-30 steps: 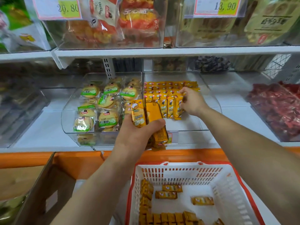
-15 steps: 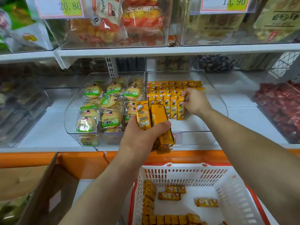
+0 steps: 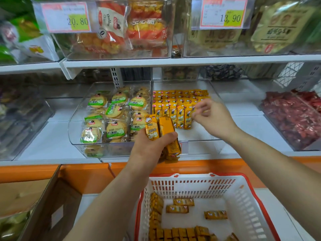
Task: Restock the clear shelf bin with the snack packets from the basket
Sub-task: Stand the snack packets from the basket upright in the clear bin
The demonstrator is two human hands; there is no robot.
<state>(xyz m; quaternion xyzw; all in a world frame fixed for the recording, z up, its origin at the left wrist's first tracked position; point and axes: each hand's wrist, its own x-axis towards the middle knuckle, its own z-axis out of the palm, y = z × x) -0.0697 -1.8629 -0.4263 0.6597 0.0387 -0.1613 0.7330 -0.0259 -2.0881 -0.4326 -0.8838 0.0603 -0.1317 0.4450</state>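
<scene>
left hand [image 3: 149,148]: I'm gripping a bunch of yellow foil snack packets [image 3: 161,129] as ready stock | right hand [image 3: 213,117]: hovering loose-fingered, seemingly empty, beside the standing row [image 3: 173,112] in the clear plastic shelf bin [image 3: 199,134] | more lying in the white plastic basket [image 3: 243,188]

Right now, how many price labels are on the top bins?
2: the 20.80 label at upper left, the 13.90 label at upper right. More may lie outside the view.

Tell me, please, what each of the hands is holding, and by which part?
The left hand grips several orange rectangular foil snack packets around their lower halves; the right hand, blurred, appears empty.
</scene>
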